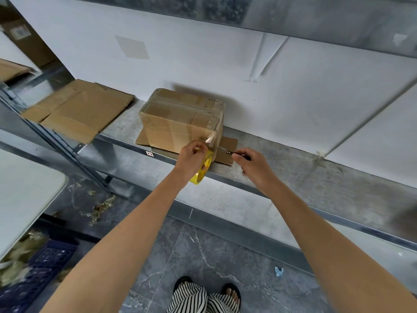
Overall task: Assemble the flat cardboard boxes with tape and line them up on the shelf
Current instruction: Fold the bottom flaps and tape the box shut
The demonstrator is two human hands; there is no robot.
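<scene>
An assembled cardboard box (180, 118) stands on the metal shelf (282, 159), with clear tape across its top and down its right front corner. It sits on a flat piece of cardboard (228, 152). My left hand (191, 157) grips a yellow tape roll (203, 170) just below the box's front right corner, and a strip of clear tape (211, 140) runs from the roll up to the box. My right hand (250, 163) holds a small dark cutter (232, 152) whose tip points left at the tape strip.
A stack of flat cardboard boxes (79, 109) lies on the shelf to the left. An upper shelf (316, 16) runs overhead. A white table (24, 190) and a dark crate (45, 267) with straw stand at lower left. My feet (207, 294) are on grey floor.
</scene>
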